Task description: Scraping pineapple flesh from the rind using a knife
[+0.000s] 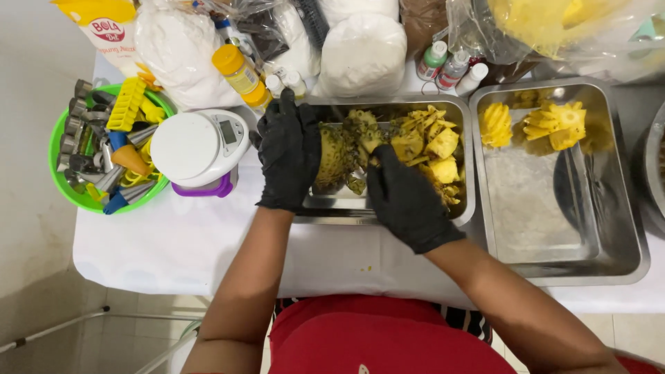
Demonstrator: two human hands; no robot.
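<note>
Left hand (287, 152), black-gloved, wrapped around the side of a partly peeled pineapple (337, 158), fingers curled closed over its rind. Right hand (405, 201), also black-gloved, closed in a fist at the pineapple's near side, fingers tucked under; whatever sits in that grip hidden by the glove, so contents impossible to tell. Pineapple lying on its side in the left half of a steel tray (457, 208), beside a heap of yellow-green peelings (426, 149) filling the tray's right half. Just to the right, touching it, a second steel tray (609, 260) with peeled pineapple pieces (547, 125) at its far end. To the left of the left hand, a white kitchen scale (197, 149) on a purple base, and beyond it a green bowl (66, 187) crowded with metal cutters and coloured tools. Along the far edge of the white-covered table (180, 242), white bags (360, 52), a yellow-capped bottle (240, 75) and small dropper bottles (454, 69).
</note>
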